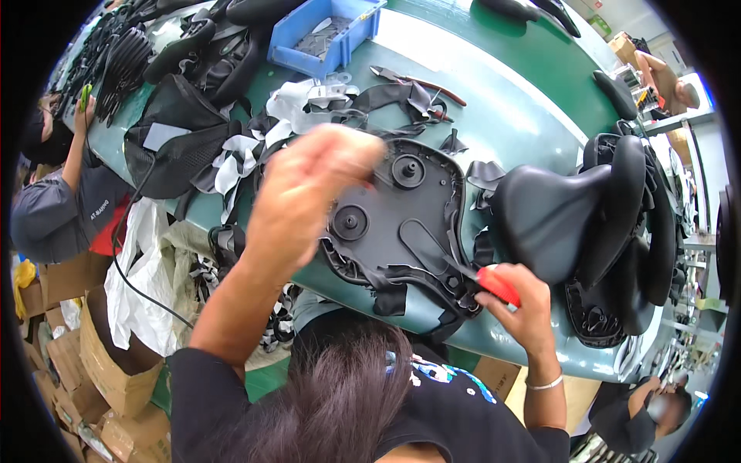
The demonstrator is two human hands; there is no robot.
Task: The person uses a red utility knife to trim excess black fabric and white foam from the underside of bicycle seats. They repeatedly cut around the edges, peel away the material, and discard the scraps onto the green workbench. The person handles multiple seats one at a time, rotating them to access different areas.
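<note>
One blurred left hand [320, 170] is over the left side of a black seat base [394, 212], its grip impossible to tell; the base lies underside up, apparently to leave its edge reachable, while the right hand [522, 305] curls firmly round a red-handled tool [499, 285] angled inward at the near right corner. Cartons [123, 363] crowd the left floor, scraps [231, 168] litter the glossy green table [502, 108], saddles [540, 216] pile up rightward

PLACE: you are in a factory-style workshop | BENCH: your long green worktable [513, 131] carries an upturned black saddle [394, 212], piled saddles [544, 220], pliers [424, 82], a blue bin [311, 42] | AROUND: you have cardboard boxes [116, 366] and co-workers [58, 212] nearby
</note>
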